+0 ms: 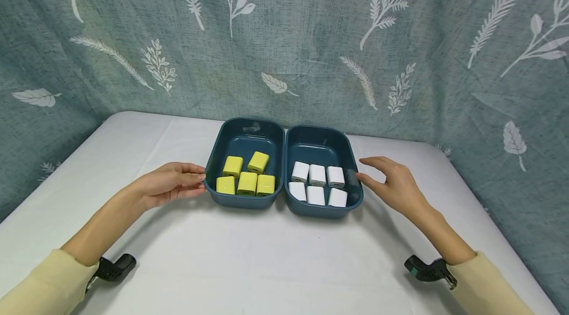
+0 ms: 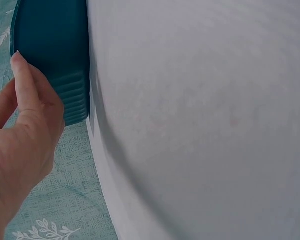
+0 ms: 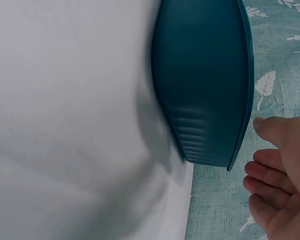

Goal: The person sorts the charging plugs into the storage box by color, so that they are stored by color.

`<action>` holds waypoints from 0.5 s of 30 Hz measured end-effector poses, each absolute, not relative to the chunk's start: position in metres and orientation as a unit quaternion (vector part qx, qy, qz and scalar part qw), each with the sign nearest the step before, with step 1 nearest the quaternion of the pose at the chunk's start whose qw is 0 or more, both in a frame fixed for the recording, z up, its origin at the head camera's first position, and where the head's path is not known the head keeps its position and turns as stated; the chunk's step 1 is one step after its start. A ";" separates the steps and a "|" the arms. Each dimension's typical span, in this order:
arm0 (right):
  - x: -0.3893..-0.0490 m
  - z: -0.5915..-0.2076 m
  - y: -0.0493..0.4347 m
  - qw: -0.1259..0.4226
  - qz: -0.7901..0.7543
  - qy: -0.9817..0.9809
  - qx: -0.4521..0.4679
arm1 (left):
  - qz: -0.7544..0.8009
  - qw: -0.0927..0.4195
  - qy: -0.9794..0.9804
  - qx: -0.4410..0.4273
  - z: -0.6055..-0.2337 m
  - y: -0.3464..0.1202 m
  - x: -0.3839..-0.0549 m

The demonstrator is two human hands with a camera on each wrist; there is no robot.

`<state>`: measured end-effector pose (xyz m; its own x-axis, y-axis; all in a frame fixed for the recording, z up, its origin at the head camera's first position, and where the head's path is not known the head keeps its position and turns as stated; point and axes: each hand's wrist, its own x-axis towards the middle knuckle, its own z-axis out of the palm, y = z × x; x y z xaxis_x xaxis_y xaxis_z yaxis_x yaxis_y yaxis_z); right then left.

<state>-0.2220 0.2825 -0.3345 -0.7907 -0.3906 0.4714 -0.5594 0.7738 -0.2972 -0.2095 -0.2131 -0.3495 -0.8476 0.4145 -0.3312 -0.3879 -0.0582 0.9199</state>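
Two dark blue plastic bins stand side by side on a white cloth in the head view. Several yellow charger blocks (image 1: 247, 183) lie in the left bin (image 1: 251, 201), and several white charger blocks (image 1: 317, 175) are in the right bin (image 1: 323, 211). My left hand (image 1: 171, 182) is at the left bin's outer side, its thumb at the rim and its extended fingers against the wall. At the right bin's outer side, my right hand (image 1: 393, 184) has its thumb beside the rim. Its fingers are spread from the thumb and loosely bent, with nothing between them.
The white-covered table (image 1: 249, 265) reaches toward me in front of both bins. A blue-green curtain with white leaf prints (image 1: 306, 78) hangs close behind them and along the sides. Dark wrist devices are strapped at both sleeves (image 1: 49, 280).
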 end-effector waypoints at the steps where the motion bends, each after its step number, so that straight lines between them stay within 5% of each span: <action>1: -0.221 -0.335 0.283 0.197 0.216 -0.921 0.257 | 0.727 0.276 0.628 0.011 -0.350 -0.213 -0.210; 15: -0.218 -0.347 0.297 0.166 0.217 -0.935 0.225 | 0.724 0.266 0.637 0.013 -0.352 -0.213 -0.209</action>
